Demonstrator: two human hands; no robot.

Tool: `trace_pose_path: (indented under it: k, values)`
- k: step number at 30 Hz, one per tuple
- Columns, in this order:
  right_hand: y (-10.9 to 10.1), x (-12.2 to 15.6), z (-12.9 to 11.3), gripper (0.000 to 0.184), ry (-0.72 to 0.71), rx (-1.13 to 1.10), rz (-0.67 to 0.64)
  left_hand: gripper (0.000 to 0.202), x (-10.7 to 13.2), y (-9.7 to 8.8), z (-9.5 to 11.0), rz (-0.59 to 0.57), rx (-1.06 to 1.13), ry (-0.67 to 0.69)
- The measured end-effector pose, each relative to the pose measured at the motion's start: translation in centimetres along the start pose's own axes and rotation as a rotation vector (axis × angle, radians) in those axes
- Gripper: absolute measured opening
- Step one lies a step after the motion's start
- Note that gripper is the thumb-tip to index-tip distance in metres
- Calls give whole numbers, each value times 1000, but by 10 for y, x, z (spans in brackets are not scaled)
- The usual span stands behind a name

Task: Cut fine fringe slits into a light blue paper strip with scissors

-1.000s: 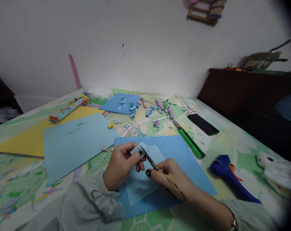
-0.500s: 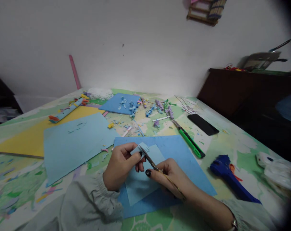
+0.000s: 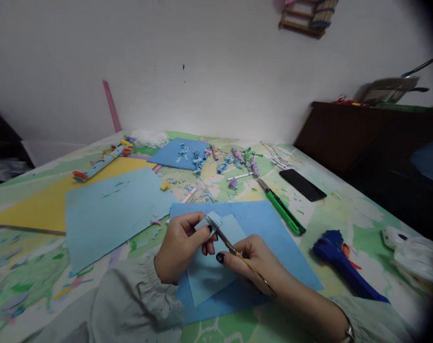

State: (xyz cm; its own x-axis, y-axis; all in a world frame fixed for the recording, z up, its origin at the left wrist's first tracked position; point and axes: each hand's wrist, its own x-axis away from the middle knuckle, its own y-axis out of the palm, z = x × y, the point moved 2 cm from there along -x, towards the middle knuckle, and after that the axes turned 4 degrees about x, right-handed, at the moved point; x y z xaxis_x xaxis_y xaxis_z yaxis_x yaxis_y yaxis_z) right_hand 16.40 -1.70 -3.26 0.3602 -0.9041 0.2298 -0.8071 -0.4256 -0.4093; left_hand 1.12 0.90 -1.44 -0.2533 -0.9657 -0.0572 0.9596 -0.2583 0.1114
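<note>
Between thumb and fingers, my left hand [image 3: 182, 243] pinches a small light-blue piece of craft sheet [image 3: 201, 224]. My right hand [image 3: 257, 264] is closed around gold-handled scissors [image 3: 231, 248], whose blades lie against that small piece at its upper edge. Part of the handle is hidden under my right hand. Below both hands, a larger light-blue sheet [image 3: 209, 286] lies on a darker blue sheet [image 3: 281, 247].
A green utility knife [image 3: 283, 209], a black phone [image 3: 302, 185] and a blue glue gun [image 3: 345, 267] lie to the right. A light-blue sheet [image 3: 109, 214] overlaps a yellow sheet [image 3: 30, 209] at left. Small scraps and rolled paper pieces [image 3: 225, 163] are scattered behind.
Almost nothing differs. The view has shifted very slightly, while both hands, the scissors and the small piece keep the same position.
</note>
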Motion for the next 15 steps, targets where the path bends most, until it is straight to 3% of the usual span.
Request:
trace_pose_path:
  k: [15]
  values:
    - [0,0,1,47,25,17,11,13,2,-1,0,-10,10,1]
